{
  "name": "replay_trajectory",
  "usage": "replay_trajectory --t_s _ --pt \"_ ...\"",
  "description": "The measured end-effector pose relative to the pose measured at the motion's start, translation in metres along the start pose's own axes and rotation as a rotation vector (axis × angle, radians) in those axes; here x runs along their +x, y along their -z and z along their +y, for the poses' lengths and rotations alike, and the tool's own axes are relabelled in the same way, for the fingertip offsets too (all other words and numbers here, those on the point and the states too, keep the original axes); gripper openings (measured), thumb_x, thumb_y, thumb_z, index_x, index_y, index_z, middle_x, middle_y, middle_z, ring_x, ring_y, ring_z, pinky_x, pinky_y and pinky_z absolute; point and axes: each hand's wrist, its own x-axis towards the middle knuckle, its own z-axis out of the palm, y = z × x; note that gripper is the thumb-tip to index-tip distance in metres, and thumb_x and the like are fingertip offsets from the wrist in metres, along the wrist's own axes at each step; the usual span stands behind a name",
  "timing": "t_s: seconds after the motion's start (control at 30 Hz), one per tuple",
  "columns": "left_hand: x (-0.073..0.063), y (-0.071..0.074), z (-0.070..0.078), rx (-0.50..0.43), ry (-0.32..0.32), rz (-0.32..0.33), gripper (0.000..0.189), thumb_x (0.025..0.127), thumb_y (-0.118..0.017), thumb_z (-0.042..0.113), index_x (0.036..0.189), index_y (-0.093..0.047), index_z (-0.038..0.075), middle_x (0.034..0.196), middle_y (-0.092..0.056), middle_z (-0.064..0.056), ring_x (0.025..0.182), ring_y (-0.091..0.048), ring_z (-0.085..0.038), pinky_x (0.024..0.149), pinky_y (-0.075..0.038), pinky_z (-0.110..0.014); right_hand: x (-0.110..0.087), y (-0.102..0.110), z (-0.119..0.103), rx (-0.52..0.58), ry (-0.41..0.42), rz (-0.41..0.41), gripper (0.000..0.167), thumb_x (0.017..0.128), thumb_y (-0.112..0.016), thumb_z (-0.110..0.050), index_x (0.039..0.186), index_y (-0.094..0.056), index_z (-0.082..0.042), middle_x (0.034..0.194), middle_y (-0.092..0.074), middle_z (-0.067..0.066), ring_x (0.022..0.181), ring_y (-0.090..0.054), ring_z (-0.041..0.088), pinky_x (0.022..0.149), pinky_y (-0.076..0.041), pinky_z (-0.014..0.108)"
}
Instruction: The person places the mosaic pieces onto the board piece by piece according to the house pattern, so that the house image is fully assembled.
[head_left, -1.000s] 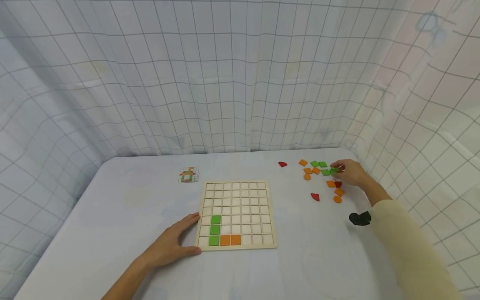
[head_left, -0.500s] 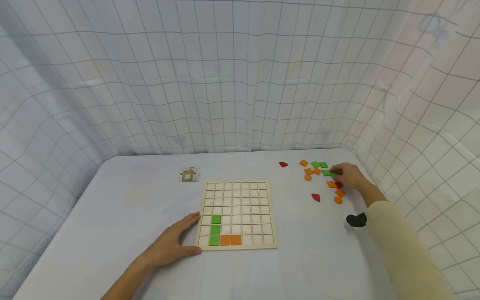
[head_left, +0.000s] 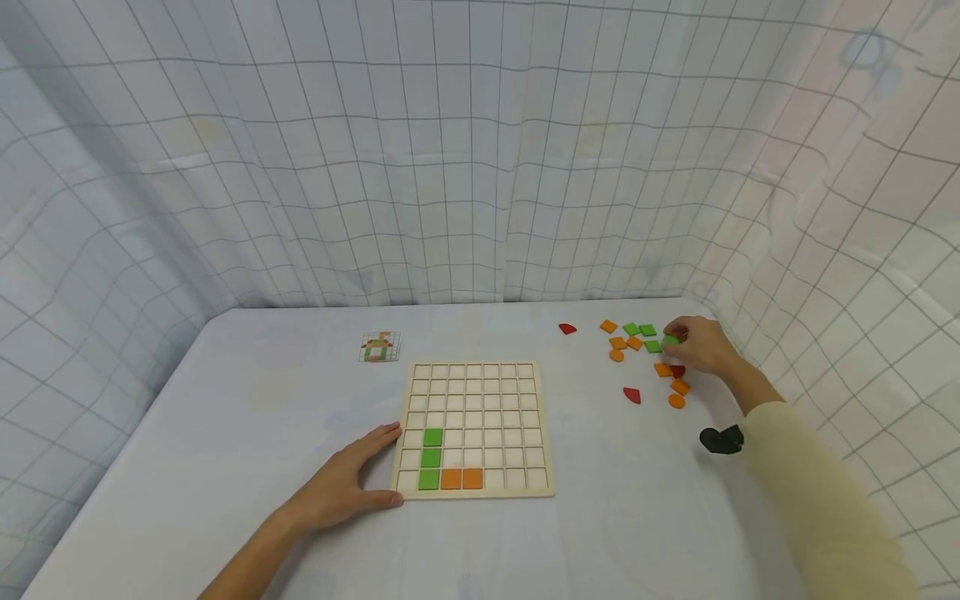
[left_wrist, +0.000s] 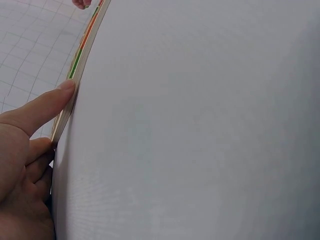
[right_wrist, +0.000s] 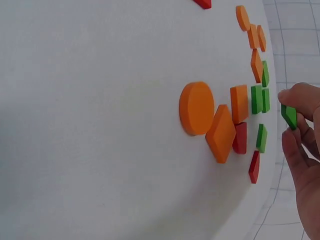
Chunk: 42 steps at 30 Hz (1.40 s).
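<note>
With right hand, pinching a green tile, now lifted off the table. Not yet placed on the board.

The right hand, which half a second earlier had dipped lower with its fingers over a green tile, had risen slightly, and more of that tile showed, pinched between thumb and finger. The cream sleeve (and the black object beside its cuff) had shifted a little rightward in the head view.
</note>
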Motion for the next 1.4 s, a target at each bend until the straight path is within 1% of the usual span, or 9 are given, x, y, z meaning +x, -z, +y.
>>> replay_trajectory --t_s 0.23,0.37,0.47,0.67,0.8,0.97,1.17,1.3,1.4 --pt "0.001 0.001 0.0 -0.018 0.001 -0.009 0.099 0.08 -0.085 0.055 0.159 -0.042 0.011 0.165 -0.035 -0.01 0.151 -0.026 -0.042 0.117 -0.023 -0.067 0.002 -0.005 -0.023 0.013 0.101 -0.002 0.031 0.093 -0.075 -0.014 0.115 -0.071 0.007 0.103 -0.07 0.016 0.094 -0.062 0.033 0.086 -0.054 0.047" --pt "0.001 0.001 -0.001 -0.022 0.001 -0.013 0.099 0.08 -0.085 0.054 0.159 -0.042 0.011 0.165 -0.034 -0.009 0.151 -0.026 -0.041 0.117 -0.022 -0.067 0.001 -0.011 -0.04 0.055 0.153 -0.006 0.028 0.09 -0.079 -0.013 0.113 -0.074 0.003 0.101 -0.072 0.01 0.092 -0.064 0.028 0.083 -0.055 0.042" --pt "0.001 0.001 -0.002 -0.022 -0.003 -0.014 0.099 0.08 -0.085 0.054 0.159 -0.042 0.012 0.165 -0.034 -0.009 0.152 -0.026 -0.041 0.117 -0.023 -0.067 0.0 -0.016 -0.056 0.089 0.191 -0.013 0.026 0.088 -0.081 -0.013 0.109 -0.076 0.002 0.101 -0.073 0.008 0.091 -0.065 0.026 0.082 -0.055 0.039" --pt "0.0 0.001 -0.003 -0.018 -0.012 -0.008 0.099 0.08 -0.085 0.054 0.158 -0.043 0.011 0.165 -0.035 -0.01 0.151 -0.026 -0.042 0.117 -0.024 -0.067 -0.006 -0.029 -0.092 0.119 0.271 -0.064 0.023 0.086 -0.081 -0.012 0.107 -0.077 -0.003 0.097 -0.072 0.001 0.089 -0.065 0.021 0.082 -0.056 0.038" --pt "0.0 0.0 -0.003 -0.018 -0.017 -0.003 0.099 0.08 -0.085 0.054 0.158 -0.043 0.011 0.165 -0.035 -0.01 0.151 -0.027 -0.042 0.117 -0.024 -0.067 -0.01 -0.039 -0.113 0.143 0.355 -0.104 0.022 0.087 -0.082 -0.012 0.107 -0.077 -0.005 0.099 -0.073 -0.003 0.089 -0.067 0.017 0.083 -0.058 0.037" --pt "0.0 -0.001 -0.003 -0.02 -0.023 -0.001 0.098 0.08 -0.085 0.053 0.158 -0.043 0.01 0.165 -0.035 -0.01 0.151 -0.027 -0.042 0.117 -0.023 -0.066 -0.013 -0.051 -0.134 0.155 0.439 -0.149 0.02 0.087 -0.082 -0.013 0.105 -0.078 -0.006 0.099 -0.073 -0.005 0.086 -0.068 0.013 0.081 -0.06 0.033" --pt "-0.001 0.0 -0.003 -0.01 -0.018 0.001 0.099 0.08 -0.085 0.053 0.158 -0.043 0.01 0.165 -0.035 -0.011 0.151 -0.027 -0.042 0.117 -0.023 -0.066 -0.021 -0.062 -0.156 0.161 0.492 -0.205 0.019 0.087 -0.082 -0.014 0.104 -0.078 -0.007 0.099 -0.073 -0.006 0.086 -0.067 0.011 0.081 -0.06 0.035" --pt "0.0 0.0 -0.002 -0.009 -0.015 0.002 0.099 0.08 -0.085 0.054 0.158 -0.043 0.011 0.165 -0.035 -0.01 0.151 -0.027 -0.042 0.117 -0.023 -0.066 -0.026 -0.067 -0.165 0.155 0.537 -0.23 0.02 0.087 -0.082 -0.011 0.105 -0.077 -0.005 0.1 -0.073 -0.005 0.084 -0.066 0.01 0.079 -0.06 0.031" --pt "0.0 0.0 -0.002 -0.004 -0.016 0.001 0.098 0.08 -0.084 0.055 0.158 -0.043 0.011 0.165 -0.035 -0.01 0.151 -0.027 -0.042 0.117 -0.023 -0.066 -0.029 -0.07 -0.171 0.151 0.551 -0.246 0.02 0.087 -0.082 -0.01 0.105 -0.077 -0.004 0.1 -0.073 -0.004 0.084 -0.066 0.009 0.079 -0.06 0.03"
